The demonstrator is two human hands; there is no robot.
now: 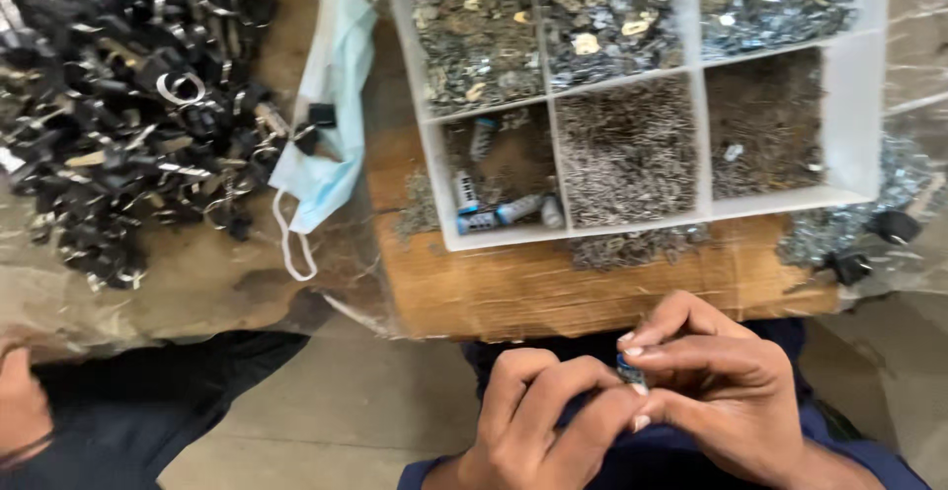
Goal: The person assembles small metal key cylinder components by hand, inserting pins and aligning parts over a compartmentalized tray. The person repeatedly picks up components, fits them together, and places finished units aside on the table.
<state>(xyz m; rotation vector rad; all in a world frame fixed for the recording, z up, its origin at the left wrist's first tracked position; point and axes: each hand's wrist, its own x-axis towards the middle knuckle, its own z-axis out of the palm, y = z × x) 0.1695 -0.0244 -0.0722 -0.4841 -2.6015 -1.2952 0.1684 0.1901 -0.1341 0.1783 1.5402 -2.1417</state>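
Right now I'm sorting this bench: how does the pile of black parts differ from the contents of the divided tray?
The pile of black parts lies loose on the table, dark with metal rings; the divided tray keeps small grey metal pieces sorted in compartments. The pile's parts look larger, the tray's finer. Both sit beyond the hands.

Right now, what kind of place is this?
Probably a small assembly workshop: a divided tray full of tiny metal parts, a heap of black pieces, and both hands working on one small part.

Soft, even daylight; overall motion blur, glare on metal parts.
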